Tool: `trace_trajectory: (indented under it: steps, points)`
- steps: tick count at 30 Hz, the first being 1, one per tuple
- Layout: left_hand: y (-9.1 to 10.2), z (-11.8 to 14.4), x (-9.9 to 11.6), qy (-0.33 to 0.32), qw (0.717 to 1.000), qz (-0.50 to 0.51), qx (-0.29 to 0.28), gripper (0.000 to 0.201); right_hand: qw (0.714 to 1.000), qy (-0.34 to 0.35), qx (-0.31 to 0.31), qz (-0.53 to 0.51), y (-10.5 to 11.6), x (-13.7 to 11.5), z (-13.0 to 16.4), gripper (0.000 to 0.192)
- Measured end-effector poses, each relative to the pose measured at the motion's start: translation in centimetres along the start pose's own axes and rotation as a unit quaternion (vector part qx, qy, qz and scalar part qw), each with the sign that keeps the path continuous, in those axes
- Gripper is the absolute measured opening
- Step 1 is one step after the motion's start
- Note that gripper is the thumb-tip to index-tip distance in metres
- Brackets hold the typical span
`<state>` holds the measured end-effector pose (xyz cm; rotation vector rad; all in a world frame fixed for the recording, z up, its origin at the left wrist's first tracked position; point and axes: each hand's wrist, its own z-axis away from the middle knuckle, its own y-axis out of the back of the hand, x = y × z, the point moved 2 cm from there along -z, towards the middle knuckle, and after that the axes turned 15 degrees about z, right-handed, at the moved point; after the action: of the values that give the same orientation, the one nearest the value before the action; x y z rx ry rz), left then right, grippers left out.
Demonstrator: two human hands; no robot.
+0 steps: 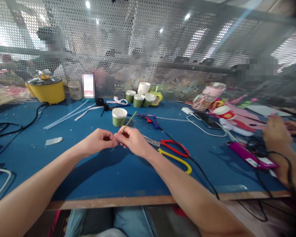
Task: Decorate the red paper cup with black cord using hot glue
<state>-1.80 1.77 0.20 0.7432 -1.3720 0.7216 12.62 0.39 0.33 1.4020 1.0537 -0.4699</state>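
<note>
My right hand (130, 140) pinches a thin green stem (130, 119), whose upper end slants up to the right. Close against it, my left hand (100, 141) has its fingertips pressed together at the stem's lower end, which the fingers partly hide. Both hands are above the table, in front of a small cup (119, 119) with green wrapping and a white rim. Just right of my right hand lie scissors (174, 149) with one red and one yellow handle. A blue glue gun (150, 119) rests behind them, its black cord running to the front edge.
Several wrapped cups (138, 100) stand at the back beside a yellow-green woven piece (157, 97). Clear glue sticks (66, 114) and a yellow pot (48, 90) are on the left. Rightward are a phone (207, 119), a purple power strip (251, 156) and another person's arm (277, 141).
</note>
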Motion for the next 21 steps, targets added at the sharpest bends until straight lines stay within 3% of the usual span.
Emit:
trace_trajectory:
  steps: [15, 21]
  points:
    - [-0.11, 0.05, 0.45, -0.041, 0.997, -0.069, -0.016, 0.015, 0.992, -0.058, -0.02, -0.11, -0.43, 0.71, -0.26, 0.03]
    - [0.06, -0.15, 0.33, -0.033, 0.995, -0.089, -0.015, 0.015, 0.995, -0.049, -0.024, -0.087, -0.25, 0.71, -0.28, 0.028]
